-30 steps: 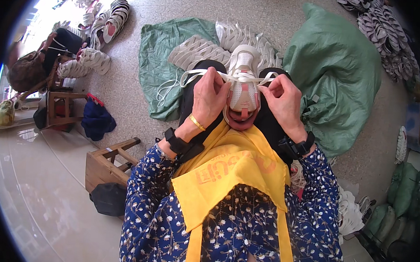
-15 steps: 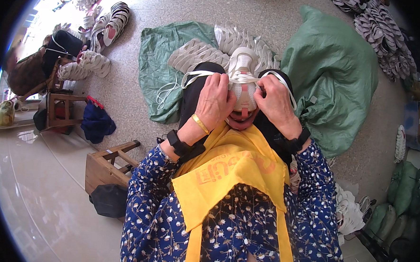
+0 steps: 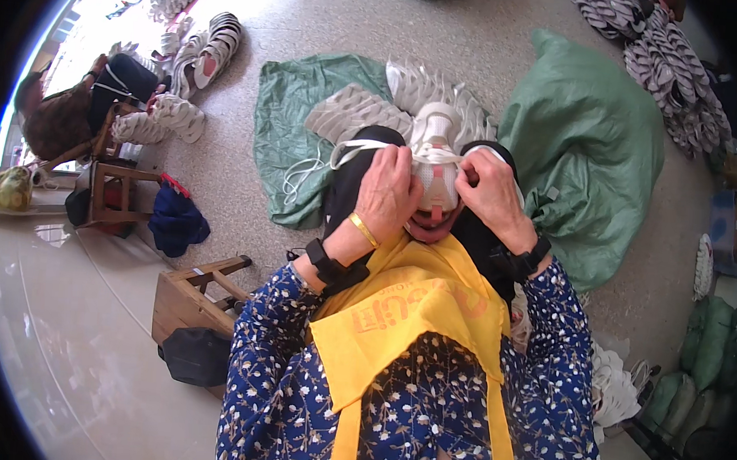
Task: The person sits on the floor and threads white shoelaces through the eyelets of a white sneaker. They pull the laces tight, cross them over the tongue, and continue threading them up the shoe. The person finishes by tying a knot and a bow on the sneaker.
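Between my knees rests a white and pink shoe upper (image 3: 435, 132), its heel opening toward me. White shoelaces (image 3: 363, 147) run across it and loop out on both sides. My left hand (image 3: 387, 186) is closed in a pinch on the lace at the upper's left edge. On the opposite edge my right hand (image 3: 491, 189) is closed too, thumb against forefinger, with lace coming out beside it. The fingertips partly cover the lace ends they grip. A yellow apron (image 3: 407, 294) covers my lap just below the shoe upper.
Stacked pale shoe uppers (image 3: 360, 113) lie on a green sheet (image 3: 287, 117) beyond my knees. A bulging green sack (image 3: 585, 150) stands on the right. Wooden stools (image 3: 194, 300) are at my left, one with a dark blue cloth (image 3: 177, 217). More uppers (image 3: 676, 79) are heaped far right.
The whole view has shifted, so the scene sits slightly lower and farther right. Both hands remain at the laces, which appear drawn across the upper a little differently.
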### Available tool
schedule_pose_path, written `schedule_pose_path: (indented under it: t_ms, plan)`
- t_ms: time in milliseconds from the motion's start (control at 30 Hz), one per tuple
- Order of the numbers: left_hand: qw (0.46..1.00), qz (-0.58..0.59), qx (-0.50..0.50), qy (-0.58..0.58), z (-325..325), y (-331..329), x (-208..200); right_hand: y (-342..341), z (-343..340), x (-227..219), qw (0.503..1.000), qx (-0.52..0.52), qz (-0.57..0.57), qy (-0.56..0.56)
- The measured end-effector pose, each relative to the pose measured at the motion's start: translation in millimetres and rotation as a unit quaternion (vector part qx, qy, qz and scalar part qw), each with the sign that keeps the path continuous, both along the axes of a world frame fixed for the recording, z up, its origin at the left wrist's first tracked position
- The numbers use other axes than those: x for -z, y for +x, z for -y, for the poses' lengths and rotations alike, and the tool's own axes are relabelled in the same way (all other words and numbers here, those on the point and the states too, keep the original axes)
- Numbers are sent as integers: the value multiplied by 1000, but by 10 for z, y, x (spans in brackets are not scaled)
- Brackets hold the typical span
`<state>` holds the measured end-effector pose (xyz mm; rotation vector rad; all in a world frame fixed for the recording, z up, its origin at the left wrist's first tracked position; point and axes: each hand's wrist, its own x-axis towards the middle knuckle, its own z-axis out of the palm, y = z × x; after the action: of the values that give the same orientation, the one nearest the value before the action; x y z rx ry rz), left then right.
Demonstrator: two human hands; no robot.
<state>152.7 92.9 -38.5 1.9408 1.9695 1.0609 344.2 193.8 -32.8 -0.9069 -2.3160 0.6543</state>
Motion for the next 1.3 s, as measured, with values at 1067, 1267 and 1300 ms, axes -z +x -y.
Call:
schedule_pose_path:
  t_ms: [1067,1267,1300]
  plan:
    - [997,78,-22,-20,-3,48,88,-112,5,-85,980,-50,101,163]
    - [996,89,-18,-19,24,51,99,-171,133,-239,982,-107,46,150]
    - [996,91,-18,-18,25,45,105,-205,262,-361,985,-123,22,122]
